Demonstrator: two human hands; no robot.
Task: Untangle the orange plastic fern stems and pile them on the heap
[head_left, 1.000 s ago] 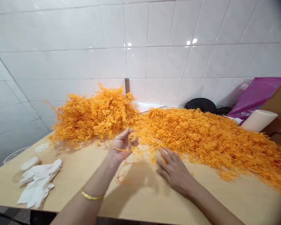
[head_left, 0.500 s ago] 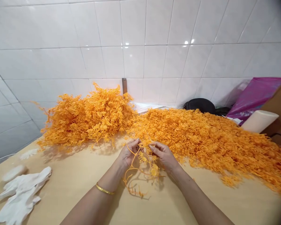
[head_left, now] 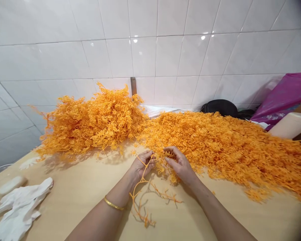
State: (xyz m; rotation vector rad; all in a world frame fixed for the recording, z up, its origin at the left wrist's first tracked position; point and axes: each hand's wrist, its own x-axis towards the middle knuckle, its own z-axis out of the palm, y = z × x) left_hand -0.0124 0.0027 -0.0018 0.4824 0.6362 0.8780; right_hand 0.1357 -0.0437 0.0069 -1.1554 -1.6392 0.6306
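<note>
My left hand (head_left: 142, 164) is closed, pinching a branching orange plastic stem (head_left: 143, 177). The stem's lower twigs spread down over the tabletop, bare of florets at their ends. Just to the right, my right hand (head_left: 179, 164) has its thumb and forefinger round a small orange plastic floret (head_left: 167, 154) at the upper end of the stem. More orange florets hang below, between the two hands; whether they are on this stem I cannot tell. Both hands are just in front of a low heap of loose orange florets (head_left: 228, 147).
A tall bushy bundle of orange plastic sprigs (head_left: 95, 124) stands at the back left. White gloves (head_left: 22, 207) and a pale oval object (head_left: 12, 184) lie on the table (head_left: 90, 187) at left. Against the tiled wall are a black case (head_left: 219, 107), a purple bag (head_left: 281, 97) and a white roll (head_left: 292, 124).
The stem's lower twigs have swung apart, one now reaching right. My right hand has moved slightly right, its fingers a little wider apart. The camera view has tilted down slightly.
</note>
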